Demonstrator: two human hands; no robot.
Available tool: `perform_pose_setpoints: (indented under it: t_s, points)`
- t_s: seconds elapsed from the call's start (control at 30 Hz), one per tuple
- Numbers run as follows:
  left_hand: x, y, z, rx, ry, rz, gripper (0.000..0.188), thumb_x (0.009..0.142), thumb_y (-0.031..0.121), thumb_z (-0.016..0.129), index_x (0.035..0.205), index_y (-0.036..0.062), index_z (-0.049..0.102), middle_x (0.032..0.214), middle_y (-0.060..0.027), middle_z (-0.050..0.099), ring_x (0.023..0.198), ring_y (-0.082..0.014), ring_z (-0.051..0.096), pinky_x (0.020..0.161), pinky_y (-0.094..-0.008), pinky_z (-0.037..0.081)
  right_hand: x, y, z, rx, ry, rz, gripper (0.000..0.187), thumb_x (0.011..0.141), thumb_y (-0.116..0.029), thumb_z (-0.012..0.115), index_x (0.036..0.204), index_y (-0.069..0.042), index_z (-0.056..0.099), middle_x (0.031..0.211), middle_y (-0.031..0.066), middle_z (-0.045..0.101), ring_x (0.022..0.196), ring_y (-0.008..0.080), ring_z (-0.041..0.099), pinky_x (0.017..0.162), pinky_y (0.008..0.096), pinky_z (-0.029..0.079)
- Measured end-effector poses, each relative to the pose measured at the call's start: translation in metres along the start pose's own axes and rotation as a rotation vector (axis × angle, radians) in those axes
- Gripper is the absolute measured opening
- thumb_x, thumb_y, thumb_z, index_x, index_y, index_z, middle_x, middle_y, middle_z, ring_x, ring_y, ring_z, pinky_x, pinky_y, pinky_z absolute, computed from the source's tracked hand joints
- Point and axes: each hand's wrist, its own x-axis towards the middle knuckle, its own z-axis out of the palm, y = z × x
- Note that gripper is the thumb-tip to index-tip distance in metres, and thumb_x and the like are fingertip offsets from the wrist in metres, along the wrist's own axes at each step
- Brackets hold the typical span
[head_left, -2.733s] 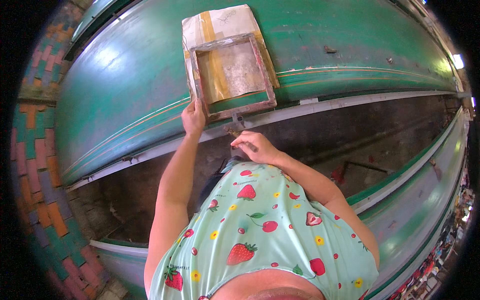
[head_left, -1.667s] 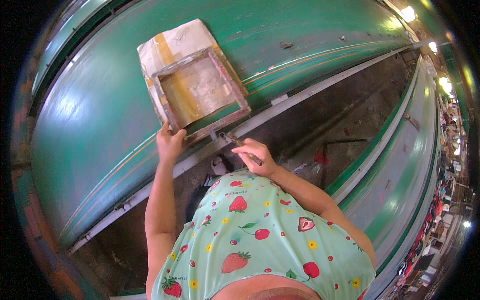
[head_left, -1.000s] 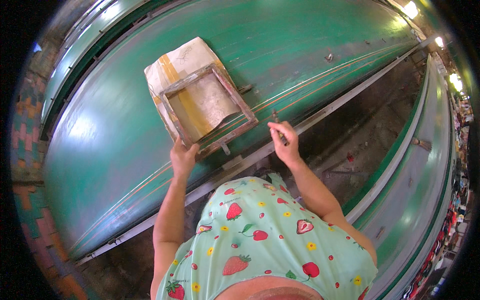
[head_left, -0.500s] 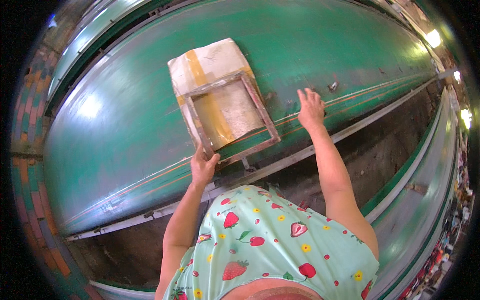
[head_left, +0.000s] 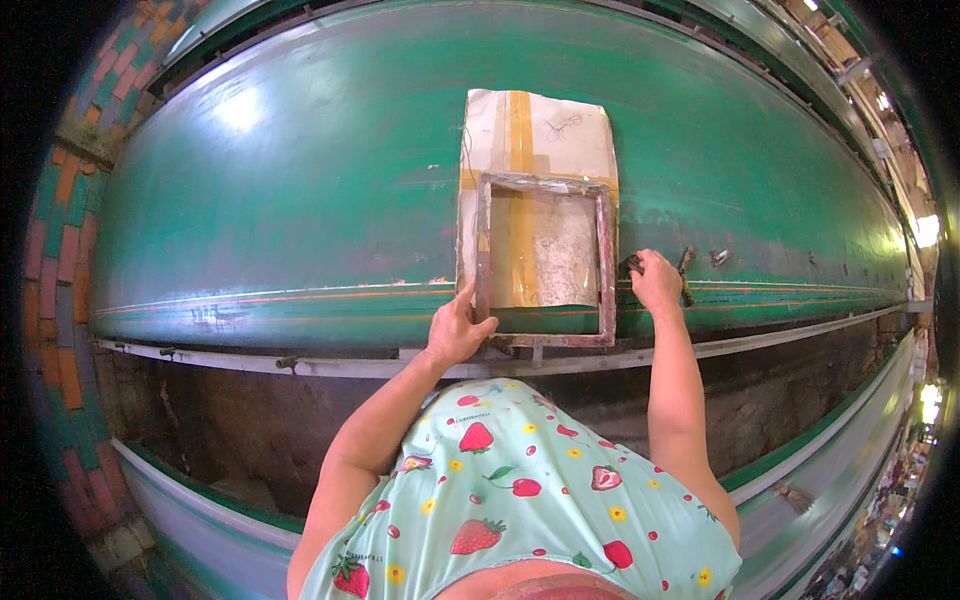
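Note:
A worn rectangular frame lies partly over a flat whitish board with brown tape, on the long green table. Whether a thin mesh spans the frame is hard to tell. At its lower left corner is my left hand, thumb on the corner and index finger along the outer side, gripping it. Just beyond the frame's right side, my right hand is closed in a pinch on a small dark object, mostly covered by the fingers.
Beside my right hand lies a thin dark stick-like piece, with small scraps farther right. A metal rail runs along the table's near edge, above a dark gap. Another table stands at lower right; coloured bricks pave the left.
My view has turned, so the frame and board now appear straighter and farther right. My right hand has come closer to the frame and gone from spread fingers to a pinch.

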Motion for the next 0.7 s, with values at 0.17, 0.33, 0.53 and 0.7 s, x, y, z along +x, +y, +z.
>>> perform_pose_setpoints:
  t_s: [0.17,0.33,0.53,0.7]
  points:
    - [-0.001,0.002,0.003,-0.069,0.042,-0.008,0.104,0.085,0.027,0.091,0.171,-0.0054,0.043,0.073,-0.0087,0.061,0.066,-0.0173,0.059,0.065,-0.0363,0.053,-0.017,0.019,-0.002,0.222,0.262,-0.08,0.031,0.108,-0.021,0.068,0.133,-0.005,0.077,0.115,0.0153,0.08,0.109,0.0385,0.078,0.094,0.0497,0.06]
    - [0.0,-0.002,0.005,-0.103,0.029,-0.013,0.103,0.086,0.032,0.089,0.173,-0.0019,0.043,0.075,-0.0107,0.064,0.066,-0.0215,0.063,0.068,-0.0392,0.056,-0.075,0.012,0.006,0.648,0.394,-0.026,0.024,0.107,-0.011,0.073,0.129,-0.002,0.075,0.094,0.0098,0.074,0.078,0.0176,0.066,0.073,0.0347,0.054]
    - [0.005,-0.005,-0.005,-0.035,-0.047,0.045,0.105,0.087,0.036,0.089,0.172,-0.0046,0.042,0.079,-0.0158,0.072,0.07,-0.027,0.071,0.071,-0.0414,0.058,-0.142,-0.039,0.027,1.033,0.477,0.125,0.022,0.101,-0.003,0.083,0.12,-0.001,0.073,0.102,-0.0006,0.074,0.083,0.0066,0.062,0.076,0.0269,0.054]
    - [0.007,-0.013,0.0,-0.058,-0.016,0.108,0.104,0.087,0.039,0.089,0.171,-0.0043,0.044,0.077,-0.0158,0.072,0.069,-0.0276,0.07,0.071,-0.0419,0.058,-0.185,-0.086,0.021,0.986,0.264,0.131,0.032,0.1,0.001,0.078,0.132,-0.006,0.077,0.108,0.0015,0.076,0.094,0.0113,0.066,0.087,0.0296,0.055]
